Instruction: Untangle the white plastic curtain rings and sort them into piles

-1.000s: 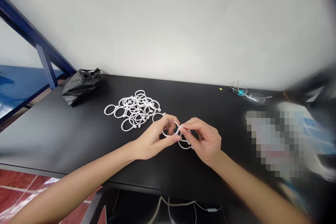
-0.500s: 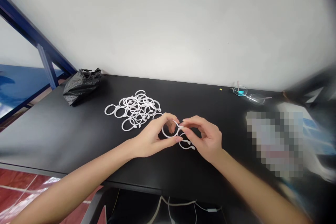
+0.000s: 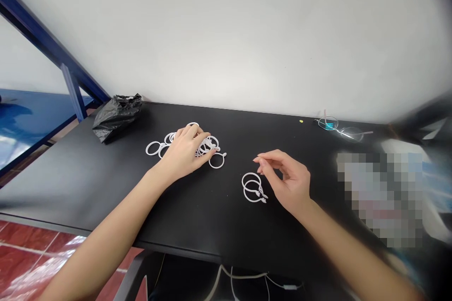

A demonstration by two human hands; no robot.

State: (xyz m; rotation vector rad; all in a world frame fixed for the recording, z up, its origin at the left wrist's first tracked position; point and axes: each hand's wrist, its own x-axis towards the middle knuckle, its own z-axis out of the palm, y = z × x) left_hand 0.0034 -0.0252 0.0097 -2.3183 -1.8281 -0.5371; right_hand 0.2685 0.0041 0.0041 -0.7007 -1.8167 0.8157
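My left hand (image 3: 183, 150) lies over a pile of thin white plastic rings (image 3: 209, 145), fingers spread and thumb apart, hiding much of the pile. Each ring has a small clasp-like end. By the thumb, at the pile's right edge, one white ring (image 3: 216, 168) lies flat. My right hand (image 3: 286, 176) hovers over the black table (image 3: 197, 221), thumb and fingertips pinched together with nothing visible between them. Just left of it, a few overlapping white rings (image 3: 252, 191) lie apart from the pile, their clasps pointing right.
A crumpled black plastic bag (image 3: 118, 115) sits at the back left. Eyeglasses (image 3: 339, 130) lie near the wall at the back right, with a blurred, pixelated item (image 3: 381, 197) in front of them. Cables (image 3: 243, 276) hang below the table's front edge.
The ring held between both hands has been let go and joins the separate group. My left hand has moved left onto the pile; my right hand has drawn slightly right.
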